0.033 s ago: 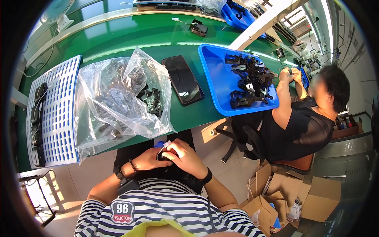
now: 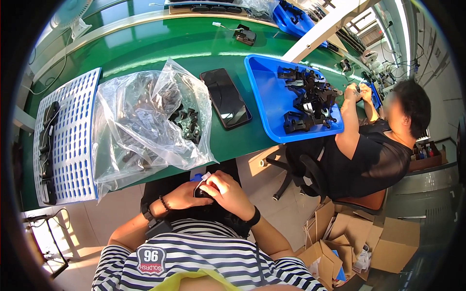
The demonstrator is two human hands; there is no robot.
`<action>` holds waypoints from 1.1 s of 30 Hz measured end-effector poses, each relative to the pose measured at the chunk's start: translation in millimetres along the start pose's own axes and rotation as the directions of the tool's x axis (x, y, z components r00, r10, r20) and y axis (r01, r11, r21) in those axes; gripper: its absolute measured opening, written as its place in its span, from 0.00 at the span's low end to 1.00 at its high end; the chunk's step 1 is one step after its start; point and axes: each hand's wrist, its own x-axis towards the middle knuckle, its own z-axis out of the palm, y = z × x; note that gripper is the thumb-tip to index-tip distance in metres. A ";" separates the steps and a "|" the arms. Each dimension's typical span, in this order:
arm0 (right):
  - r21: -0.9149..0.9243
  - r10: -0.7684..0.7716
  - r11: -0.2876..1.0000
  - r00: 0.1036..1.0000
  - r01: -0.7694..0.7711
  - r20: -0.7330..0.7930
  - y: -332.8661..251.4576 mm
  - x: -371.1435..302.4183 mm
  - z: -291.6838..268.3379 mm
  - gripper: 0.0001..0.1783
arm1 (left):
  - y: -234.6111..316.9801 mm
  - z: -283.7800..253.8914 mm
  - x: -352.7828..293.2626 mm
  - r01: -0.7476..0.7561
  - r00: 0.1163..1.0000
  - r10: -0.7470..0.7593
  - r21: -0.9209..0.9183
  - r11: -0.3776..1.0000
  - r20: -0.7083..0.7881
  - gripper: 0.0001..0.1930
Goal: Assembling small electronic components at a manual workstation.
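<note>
Over my lap, just off the table's front edge, my left hand (image 2: 182, 196) is closed around a small black part (image 2: 199, 192). My right hand (image 2: 227, 195) grips the same part from the other side, thumb laid across it. A white plug (image 2: 206, 177) on a short lead pokes up between my fingers. Just beyond the left fingers shows a bit of something blue (image 2: 196, 177). Most of the black part is covered by my hands. Nearest on the table is a clear plastic bag (image 2: 121, 140) with small black pieces (image 2: 189, 123) at its open side.
On the green table (image 2: 174, 43) are a white slotted tray (image 2: 73, 131) with black wired parts, a dark phone (image 2: 225, 99) and a blue bin (image 2: 264, 104) of black brackets. A co-worker (image 2: 374, 150) sits at right. Cardboard boxes (image 2: 393, 242) lie on the floor.
</note>
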 end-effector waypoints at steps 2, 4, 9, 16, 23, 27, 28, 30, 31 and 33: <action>-0.064 0.015 0.998 1.000 -0.016 -0.017 -2.9 0.5 1.4 0.13 | -1.8 -0.1 -2.6 0.045 0.999 -0.045 -0.029 0.999 0.021 0.25; -0.060 -0.011 0.998 1.000 0.010 -0.007 -0.3 1.0 0.8 0.13 | -0.9 -0.2 -5.0 0.071 0.997 -0.070 -0.041 0.997 0.027 0.25; -0.075 0.000 0.997 0.999 -0.003 -0.040 -2.9 0.9 5.1 0.13 | 7.5 0.7 -2.4 0.024 0.999 -0.024 -0.004 1.000 0.023 0.26; 0.015 -0.022 1.000 0.999 0.022 -0.032 -9.9 1.2 1.6 0.12 | 10.7 0.9 -6.6 0.021 1.000 -0.021 0.014 1.000 0.018 0.26; 0.090 -0.056 0.994 0.998 0.054 0.011 -15.1 -1.3 -9.0 0.12 | 13.3 2.8 -7.2 0.050 0.999 -0.049 -0.039 0.998 0.024 0.28; -0.060 0.066 0.996 0.994 -0.071 -0.085 -15.8 2.9 5.3 0.14 | 12.7 6.0 -7.8 0.057 0.998 -0.058 0.059 0.997 0.014 0.27; 0.006 0.032 0.999 0.999 -0.032 -0.041 -15.1 0.0 -2.1 0.13 | 13.2 5.2 -8.8 0.060 0.998 -0.060 0.059 0.997 0.012 0.27; 0.142 -0.043 0.989 0.998 0.037 0.037 -15.9 -4.2 -14.5 0.13 | 16.6 3.2 -9.4 0.067 0.997 -0.066 -0.012 0.998 0.045 0.27; 0.142 -0.041 0.989 0.998 0.036 0.036 -15.1 -4.4 -11.4 0.13 | 17.5 3.3 -8.8 0.070 0.996 -0.067 -0.047 0.996 0.065 0.27; 0.021 0.017 1.000 1.000 -0.017 -0.011 -11.6 -3.2 2.5 0.14 | 16.3 7.2 -7.0 0.053 0.997 -0.050 -0.052 0.997 0.057 0.27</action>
